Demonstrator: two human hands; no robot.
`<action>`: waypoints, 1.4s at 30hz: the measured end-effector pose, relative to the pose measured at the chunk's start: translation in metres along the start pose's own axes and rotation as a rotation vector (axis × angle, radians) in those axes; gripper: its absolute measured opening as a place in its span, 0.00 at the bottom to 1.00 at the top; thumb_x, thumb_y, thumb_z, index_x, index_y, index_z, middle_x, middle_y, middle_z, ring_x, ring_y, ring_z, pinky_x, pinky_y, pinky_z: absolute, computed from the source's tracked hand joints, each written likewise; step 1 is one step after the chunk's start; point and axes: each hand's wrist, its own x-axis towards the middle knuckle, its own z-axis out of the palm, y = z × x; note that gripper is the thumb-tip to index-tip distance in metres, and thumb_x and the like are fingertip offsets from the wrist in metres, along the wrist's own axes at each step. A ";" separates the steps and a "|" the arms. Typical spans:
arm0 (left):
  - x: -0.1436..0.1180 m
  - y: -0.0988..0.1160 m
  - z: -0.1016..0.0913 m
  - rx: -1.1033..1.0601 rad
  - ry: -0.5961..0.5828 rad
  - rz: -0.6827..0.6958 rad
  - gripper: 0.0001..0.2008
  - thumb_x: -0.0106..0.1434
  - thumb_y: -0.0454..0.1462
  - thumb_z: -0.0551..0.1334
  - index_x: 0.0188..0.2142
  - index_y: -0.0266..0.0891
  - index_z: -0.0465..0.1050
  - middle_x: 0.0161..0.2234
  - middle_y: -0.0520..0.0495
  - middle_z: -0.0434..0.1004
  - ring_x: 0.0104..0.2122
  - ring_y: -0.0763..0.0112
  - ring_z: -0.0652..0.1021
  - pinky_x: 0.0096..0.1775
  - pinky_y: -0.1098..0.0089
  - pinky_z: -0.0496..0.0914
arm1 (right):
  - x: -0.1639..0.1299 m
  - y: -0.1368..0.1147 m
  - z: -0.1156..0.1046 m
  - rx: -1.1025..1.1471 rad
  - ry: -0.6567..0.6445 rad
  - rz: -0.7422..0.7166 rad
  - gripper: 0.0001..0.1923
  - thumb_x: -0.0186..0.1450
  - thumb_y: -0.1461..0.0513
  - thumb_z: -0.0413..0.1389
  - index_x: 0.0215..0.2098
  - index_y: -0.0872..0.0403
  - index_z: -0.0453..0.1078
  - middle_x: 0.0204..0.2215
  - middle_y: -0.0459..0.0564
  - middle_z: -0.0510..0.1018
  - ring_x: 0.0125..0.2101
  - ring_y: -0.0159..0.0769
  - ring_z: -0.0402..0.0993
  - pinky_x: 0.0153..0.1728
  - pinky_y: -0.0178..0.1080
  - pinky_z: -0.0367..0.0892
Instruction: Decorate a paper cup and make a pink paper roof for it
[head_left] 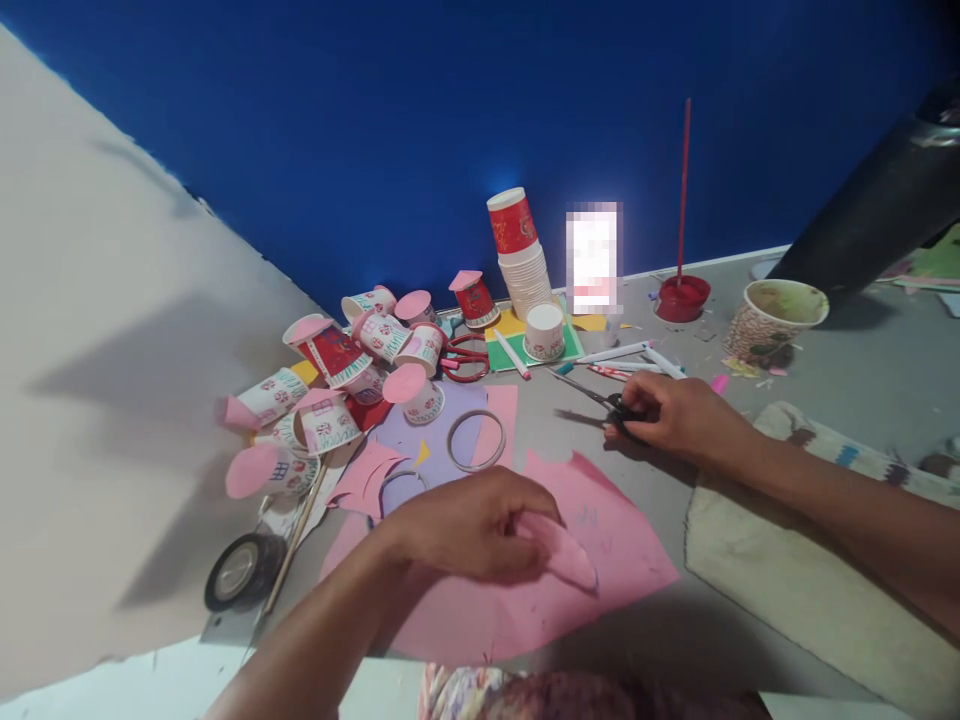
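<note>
My left hand (480,525) is closed on a small cut piece of pink paper (566,556), whose curved edge sticks out past the fingers. Below it a large pink paper sheet (622,540) lies flat, with faint pencil marks and a cut-out upper edge. Further right, my right hand (679,415) grips the dark handles of a pair of scissors (596,396). The blades point left and stand clear of the paper. Beside my left hand lie a round ring (450,440) on purple paper (431,455) and several pink scraps (367,475).
Decorated paper cups (330,422) with pink paper tops crowd the left. A cup stack (525,280), red-handled scissors (465,372) and marker pens (512,354) are behind. A red pot with a stick (682,298), a patterned cup (772,315), cloth (757,560) and black tape (238,570) flank the work.
</note>
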 end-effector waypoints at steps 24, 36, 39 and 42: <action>0.043 -0.037 0.027 -0.507 0.182 -0.120 0.17 0.52 0.37 0.74 0.40 0.34 0.76 0.23 0.48 0.79 0.15 0.72 0.75 0.20 0.73 0.72 | -0.025 -0.015 0.003 0.010 -0.012 -0.302 0.28 0.68 0.60 0.59 0.66 0.47 0.67 0.52 0.54 0.82 0.35 0.40 0.81 0.38 0.42 0.73; 0.030 -0.032 0.035 -0.226 -0.025 -0.001 0.34 0.49 0.47 0.79 0.52 0.37 0.75 0.41 0.45 0.78 0.38 0.65 0.79 0.36 0.71 0.72 | -0.028 -0.020 0.011 0.289 -0.026 -0.535 0.07 0.70 0.66 0.58 0.39 0.49 0.77 0.43 0.53 0.82 0.41 0.37 0.81 0.42 0.37 0.75; 0.029 -0.028 0.040 -0.031 0.154 0.082 0.40 0.45 0.38 0.81 0.57 0.40 0.71 0.46 0.46 0.78 0.42 0.65 0.77 0.40 0.72 0.71 | -0.029 -0.021 0.011 0.265 0.069 -0.582 0.09 0.69 0.68 0.59 0.39 0.49 0.79 0.44 0.53 0.82 0.40 0.35 0.82 0.40 0.36 0.75; 0.030 -0.029 0.045 0.000 0.258 0.112 0.35 0.51 0.36 0.77 0.57 0.41 0.70 0.43 0.47 0.78 0.36 0.70 0.76 0.34 0.74 0.69 | -0.028 -0.021 0.012 0.279 0.124 -0.588 0.11 0.68 0.69 0.59 0.42 0.50 0.80 0.45 0.53 0.82 0.41 0.35 0.83 0.42 0.35 0.76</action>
